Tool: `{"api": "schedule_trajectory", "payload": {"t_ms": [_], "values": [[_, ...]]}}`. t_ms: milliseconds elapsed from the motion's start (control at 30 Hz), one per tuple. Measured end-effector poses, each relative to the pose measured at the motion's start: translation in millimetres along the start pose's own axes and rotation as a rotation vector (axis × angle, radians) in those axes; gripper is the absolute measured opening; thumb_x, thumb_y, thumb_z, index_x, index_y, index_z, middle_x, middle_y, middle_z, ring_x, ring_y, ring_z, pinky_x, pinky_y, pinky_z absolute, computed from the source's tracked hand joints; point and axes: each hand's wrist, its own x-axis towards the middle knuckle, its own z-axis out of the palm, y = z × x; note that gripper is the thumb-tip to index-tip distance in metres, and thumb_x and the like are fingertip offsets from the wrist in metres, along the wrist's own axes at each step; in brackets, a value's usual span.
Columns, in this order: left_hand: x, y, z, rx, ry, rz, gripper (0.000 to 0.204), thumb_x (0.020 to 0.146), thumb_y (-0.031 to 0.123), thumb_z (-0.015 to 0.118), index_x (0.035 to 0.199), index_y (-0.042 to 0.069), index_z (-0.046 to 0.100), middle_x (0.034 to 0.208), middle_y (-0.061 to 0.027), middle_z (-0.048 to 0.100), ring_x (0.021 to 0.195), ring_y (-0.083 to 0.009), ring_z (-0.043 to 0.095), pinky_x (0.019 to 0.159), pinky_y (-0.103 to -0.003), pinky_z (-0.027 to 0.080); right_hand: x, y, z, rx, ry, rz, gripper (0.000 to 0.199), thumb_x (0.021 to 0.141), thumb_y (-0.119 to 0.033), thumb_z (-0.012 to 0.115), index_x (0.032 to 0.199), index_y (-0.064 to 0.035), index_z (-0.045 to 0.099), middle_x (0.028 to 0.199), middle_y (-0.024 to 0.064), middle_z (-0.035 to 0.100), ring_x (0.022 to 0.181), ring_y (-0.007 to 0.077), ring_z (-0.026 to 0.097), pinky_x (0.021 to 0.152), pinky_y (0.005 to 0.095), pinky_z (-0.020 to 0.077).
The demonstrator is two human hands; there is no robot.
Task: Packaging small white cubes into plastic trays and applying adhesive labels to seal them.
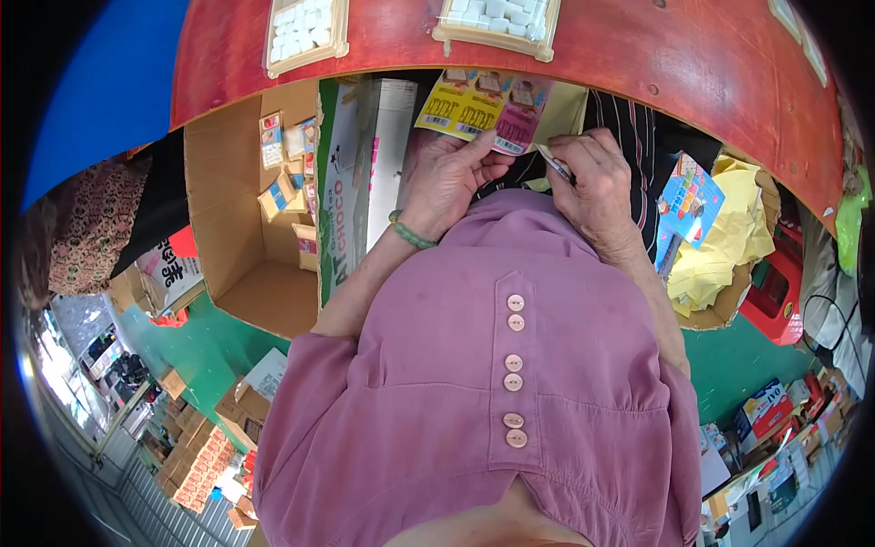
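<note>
My left hand (456,178) pinches the lower edge of a printed sticker sheet (483,102) with yellow and pink panels, just under the red table's edge. A green bead bracelet (415,232) circles that wrist. Beside the sheet, my right hand (594,169) is closed, thumb and fingers pressed round a small pale slip (552,162) with a darker mark; its kind is not clear. A pale yellow paper (567,111) shows behind the sheet, between the hands. Both hands are above my lap, close to the purple shirt (510,273).
Two trays of white pieces, one left (307,32) and one right (499,20), sit on the red table (620,46). At left, a cardboard box (264,246) holds small packs. At right, another box holds crumpled yellow papers (729,237) and a blue card (690,201).
</note>
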Motion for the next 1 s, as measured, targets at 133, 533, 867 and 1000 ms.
{"api": "schedule_trajectory", "payload": {"t_ms": [133, 533, 867, 1000], "values": [[-3.9, 9.2, -8.6, 0.104, -0.007, -0.025, 0.023, 0.091, 0.017, 0.062, 0.106, 0.000, 0.061, 0.093, -0.0085, 0.066, 0.078, -0.0143, 0.065, 0.070, -0.025, 0.053, 3.9, -9.9, -4.4, -0.055, -0.033, -0.050, 0.022, 0.061, 0.001, 0.069, 0.082, -0.0032, 0.062, 0.087, 0.0062, 0.066, 0.085, 0.0253, 0.060, 0.076, 0.0361, 0.0461], [-21.3, 24.6, -30.4, 0.113, 0.005, 0.076, 0.020, 0.091, 0.016, 0.061, 0.102, 0.000, 0.062, 0.088, -0.0068, 0.066, 0.072, -0.0113, 0.064, 0.063, -0.022, 0.052, 6.4, -26.4, -4.2, 0.011, -0.159, -0.230, 0.019, 0.065, 0.003, 0.068, 0.082, 0.0005, 0.061, 0.094, 0.0080, 0.064, 0.093, 0.0256, 0.060, 0.077, 0.0354, 0.0485], [-20.6, 23.9, -33.9, 0.259, -0.022, -0.058, 0.019, 0.092, 0.012, 0.059, 0.104, -0.003, 0.062, 0.090, -0.0104, 0.066, 0.079, -0.0149, 0.065, 0.070, -0.025, 0.052, 10.4, -19.8, 3.9, 0.106, -0.122, -0.204, 0.017, 0.064, 0.006, 0.069, 0.077, 0.0009, 0.059, 0.087, 0.0095, 0.063, 0.086, 0.0262, 0.061, 0.073, 0.0342, 0.0519], [-15.8, 25.1, -34.5, 0.335, -0.025, -0.058, 0.019, 0.091, 0.012, 0.059, 0.104, -0.003, 0.062, 0.090, -0.0107, 0.067, 0.080, -0.0148, 0.064, 0.072, -0.026, 0.052, 15.7, -20.7, 4.4, 0.119, -0.155, -0.204, 0.017, 0.064, 0.006, 0.069, 0.077, 0.0010, 0.059, 0.086, 0.0094, 0.063, 0.086, 0.0262, 0.061, 0.073, 0.0342, 0.0519]]}}
